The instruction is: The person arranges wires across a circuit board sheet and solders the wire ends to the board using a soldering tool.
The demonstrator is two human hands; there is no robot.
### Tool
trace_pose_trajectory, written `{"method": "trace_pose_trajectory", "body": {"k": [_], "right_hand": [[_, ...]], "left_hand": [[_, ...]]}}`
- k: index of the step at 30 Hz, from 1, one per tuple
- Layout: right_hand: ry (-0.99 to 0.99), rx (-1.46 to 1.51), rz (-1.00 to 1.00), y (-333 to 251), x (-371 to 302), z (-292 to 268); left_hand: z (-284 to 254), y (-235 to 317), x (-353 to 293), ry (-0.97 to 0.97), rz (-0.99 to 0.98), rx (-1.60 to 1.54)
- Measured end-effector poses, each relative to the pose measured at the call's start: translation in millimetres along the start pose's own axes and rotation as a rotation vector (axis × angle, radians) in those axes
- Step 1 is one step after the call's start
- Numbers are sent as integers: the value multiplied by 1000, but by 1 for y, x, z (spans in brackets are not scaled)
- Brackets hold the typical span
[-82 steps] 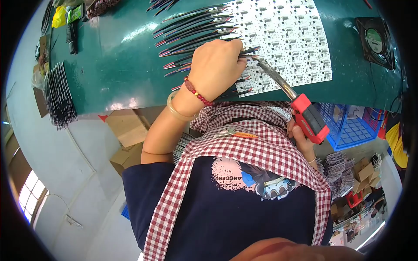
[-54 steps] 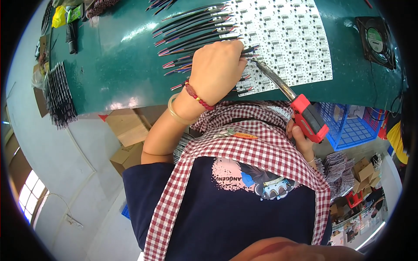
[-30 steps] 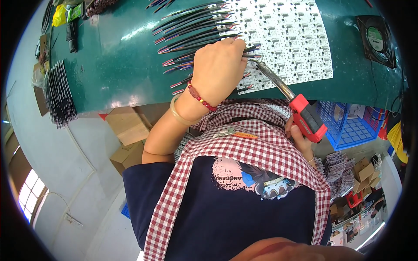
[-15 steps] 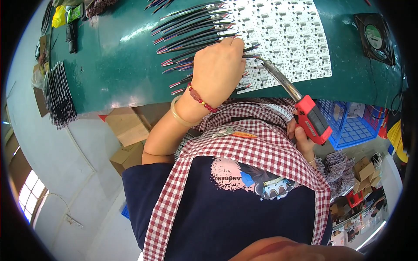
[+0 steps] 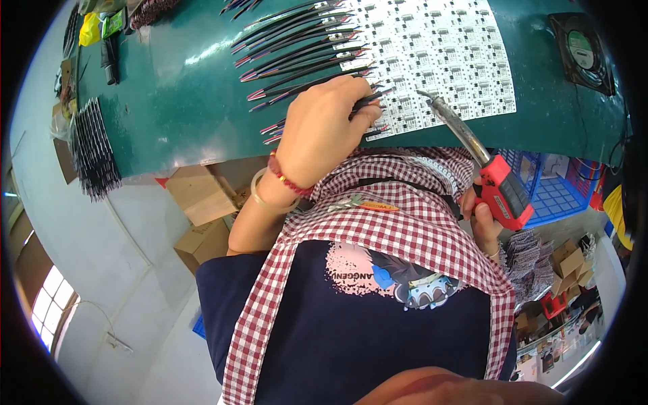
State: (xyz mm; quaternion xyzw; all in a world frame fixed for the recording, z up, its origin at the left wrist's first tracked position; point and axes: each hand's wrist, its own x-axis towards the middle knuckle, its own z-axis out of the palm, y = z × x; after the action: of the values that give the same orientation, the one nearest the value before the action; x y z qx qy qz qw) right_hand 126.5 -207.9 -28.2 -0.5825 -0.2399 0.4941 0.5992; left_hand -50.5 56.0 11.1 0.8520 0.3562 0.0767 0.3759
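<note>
My left hand (image 5: 327, 118) is closed at the near left edge of a white circuit board panel (image 5: 439, 47), its thumb and fingers pinching a black cable (image 5: 368, 100). Several more black cables (image 5: 304, 48) with red, blue and white wire ends lie in a row, their right ends over the panel's left edge. In my right hand (image 5: 484, 219) is a soldering iron (image 5: 505, 192) with a red and black handle. Its metal tip points up and left above the panel, apart from the pinched cable. The fingers behind the handle are partly hidden.
A black square fan (image 5: 582, 54) stands at the right of the green table (image 5: 182, 101). A cable bundle (image 5: 93, 148) hangs over the left edge. Below are cardboard boxes (image 5: 202, 196) on the left and a blue crate (image 5: 557, 199) on the right.
The soldering iron has moved right, its tip now away from the cable end it was at. My left hand has shifted slightly left and nearer to me.
</note>
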Motion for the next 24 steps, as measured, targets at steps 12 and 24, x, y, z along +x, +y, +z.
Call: {"method": "trace_pose_trajectory", "body": {"k": [12,24], "right_hand": [[-85,-60,150,11,0,-1],[-38,-180,170,8,-3,1]], "left_hand": [[17,0,6,52,-35,120],[15,0,15,-9,18,228]]}}
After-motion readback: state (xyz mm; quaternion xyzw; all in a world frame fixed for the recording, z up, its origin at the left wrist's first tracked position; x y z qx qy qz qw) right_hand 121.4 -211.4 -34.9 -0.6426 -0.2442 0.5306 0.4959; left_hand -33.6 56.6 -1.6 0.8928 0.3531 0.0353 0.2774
